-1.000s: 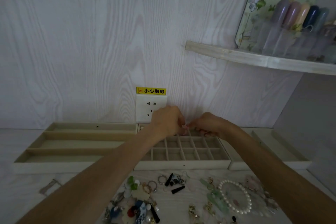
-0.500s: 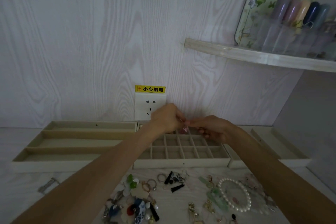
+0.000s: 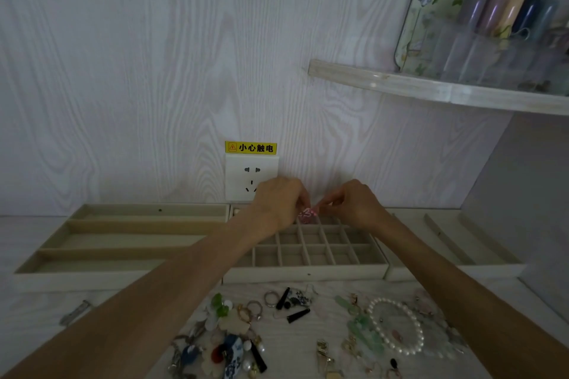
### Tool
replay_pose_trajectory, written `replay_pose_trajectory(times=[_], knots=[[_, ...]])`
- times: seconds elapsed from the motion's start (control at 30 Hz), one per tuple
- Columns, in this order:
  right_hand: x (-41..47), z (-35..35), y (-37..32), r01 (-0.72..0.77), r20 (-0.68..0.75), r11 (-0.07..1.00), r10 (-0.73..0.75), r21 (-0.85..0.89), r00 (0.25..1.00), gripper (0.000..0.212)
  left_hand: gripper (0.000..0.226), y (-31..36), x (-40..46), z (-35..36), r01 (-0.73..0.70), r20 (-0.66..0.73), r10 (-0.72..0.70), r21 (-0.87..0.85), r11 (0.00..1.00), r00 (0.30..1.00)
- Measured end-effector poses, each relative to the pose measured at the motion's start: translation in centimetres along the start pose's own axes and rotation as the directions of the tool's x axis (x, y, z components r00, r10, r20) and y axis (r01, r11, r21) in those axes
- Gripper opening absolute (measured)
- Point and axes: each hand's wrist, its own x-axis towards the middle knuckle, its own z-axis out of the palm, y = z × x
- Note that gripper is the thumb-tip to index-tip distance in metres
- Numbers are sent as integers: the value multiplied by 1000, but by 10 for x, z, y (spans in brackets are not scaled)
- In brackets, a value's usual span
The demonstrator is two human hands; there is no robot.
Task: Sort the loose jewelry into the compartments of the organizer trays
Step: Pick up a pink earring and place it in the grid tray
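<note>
1. A small pink jewelry piece (image 3: 307,213) is pinched between the fingertips of both hands, above the back rows of the beige grid-compartment organizer tray (image 3: 308,269); its exact form cannot be told.
2. The left hand (image 3: 278,204) and right hand (image 3: 354,204) are brought together, fingers curled onto the piece.
3. A beige long-slot tray (image 3: 55,278) is set just left of the grid tray; another tray (image 3: 480,268) lies right.
4. Loose jewelry is scattered nearer on the white table (image 3: 37,311), including a white pearl bracelet (image 3: 414,326) and black stick earrings (image 3: 298,315).
</note>
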Motion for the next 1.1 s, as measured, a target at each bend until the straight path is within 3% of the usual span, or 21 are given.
replay_pose_trajectory(times=[0.23,0.4,0.6,0.73,0.83,0.97,1.1], knots=[[-1,0,2,39,68,995,-32,-95,997,13,25,10,6,10,-38,43,33,129,991,999],[-3,0,1,77,58,989,-71,-125,996,14,26,8,12,9,8,82,-14,71,997,997],[-2,5,-3,203,93,918,-182,-341,979,23,24,8,8,12,-15,-31,23,239,971,999],[-3,12,-5,214,55,858,-213,-467,976,23,19,3,6,6,2,-103,22,230,973,994],[-1,14,-10,194,35,847,-203,-495,979,20,19,-4,4,2,-25,-22,29,168,985,999],[3,12,-16,192,93,834,-168,-516,981,21,29,-8,-4,3,-72,131,42,232,970,990],[1,16,-18,167,36,825,-176,-540,984,18,33,-9,-6,-1,-72,168,36,213,974,985]])
